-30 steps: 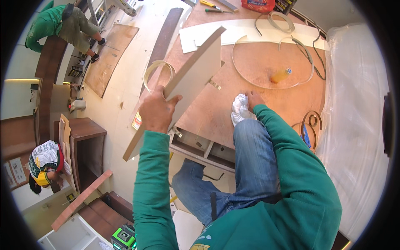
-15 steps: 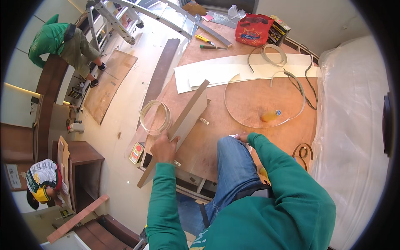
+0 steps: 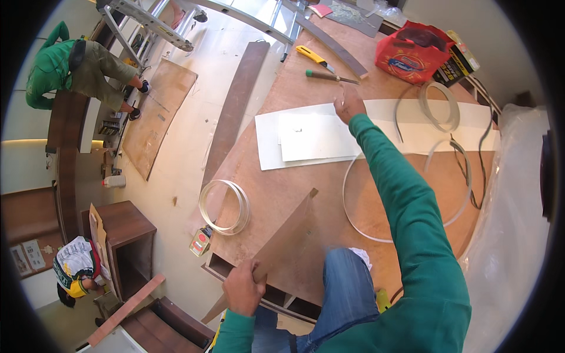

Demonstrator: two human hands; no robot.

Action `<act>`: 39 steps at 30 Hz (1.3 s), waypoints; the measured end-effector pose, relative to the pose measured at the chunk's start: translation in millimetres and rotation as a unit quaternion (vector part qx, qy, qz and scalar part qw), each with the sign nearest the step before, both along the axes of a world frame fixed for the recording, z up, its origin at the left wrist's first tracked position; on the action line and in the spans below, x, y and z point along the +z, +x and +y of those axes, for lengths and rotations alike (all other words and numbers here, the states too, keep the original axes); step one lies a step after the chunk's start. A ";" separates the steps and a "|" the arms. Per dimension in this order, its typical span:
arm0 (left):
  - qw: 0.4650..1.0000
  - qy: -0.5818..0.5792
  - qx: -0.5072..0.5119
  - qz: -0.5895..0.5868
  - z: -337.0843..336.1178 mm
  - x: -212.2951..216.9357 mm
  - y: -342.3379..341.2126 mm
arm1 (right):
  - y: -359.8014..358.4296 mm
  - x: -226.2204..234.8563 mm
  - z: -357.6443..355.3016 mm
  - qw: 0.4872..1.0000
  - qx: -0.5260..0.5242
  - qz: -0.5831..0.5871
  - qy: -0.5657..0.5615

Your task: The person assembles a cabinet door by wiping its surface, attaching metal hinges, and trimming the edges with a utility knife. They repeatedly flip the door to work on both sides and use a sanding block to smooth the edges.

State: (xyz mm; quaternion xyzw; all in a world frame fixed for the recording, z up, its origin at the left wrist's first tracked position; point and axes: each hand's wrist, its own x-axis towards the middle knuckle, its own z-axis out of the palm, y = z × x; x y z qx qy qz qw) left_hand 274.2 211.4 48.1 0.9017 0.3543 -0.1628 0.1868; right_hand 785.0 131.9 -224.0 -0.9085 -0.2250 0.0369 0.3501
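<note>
Head view: left hand point(image 3: 242, 288) low near the worktop's front edge, fingers wrapped around a brown board point(image 3: 276, 247) that tilts up over the plywood worktop point(image 3: 294, 100). Right arm stretched far forward, right hand point(image 3: 348, 105) over white sheets point(image 3: 306, 138) near a chisel point(image 3: 329, 76); its grip can't be told.

one head-worn fisheye looks steeply down, close over the plywood worktop point(image 3: 306, 194).

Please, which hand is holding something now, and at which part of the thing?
The left hand holds a brown wooden board by its lower end. The right hand holds nothing; it reaches over the white sheets.
</note>
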 end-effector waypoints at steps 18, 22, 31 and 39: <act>0.998 -0.034 -0.047 -0.005 19.1 -6.9 4.4 | 137.8 -35.5 149.7 0.969 -0.123 0.037 -0.213; 0.999 -0.034 -0.037 0.013 18.7 -8.5 4.5 | 106.5 -20.9 135.8 0.947 -0.163 -0.154 -0.231; 0.996 -0.044 -0.031 -0.069 15.7 -18.5 -4.2 | -31.2 77.9 34.0 0.947 -0.148 -0.198 0.203; 0.994 -0.007 -0.066 -0.083 16.0 -16.3 -14.7 | -216.7 178.1 -110.2 0.930 -0.185 0.118 0.295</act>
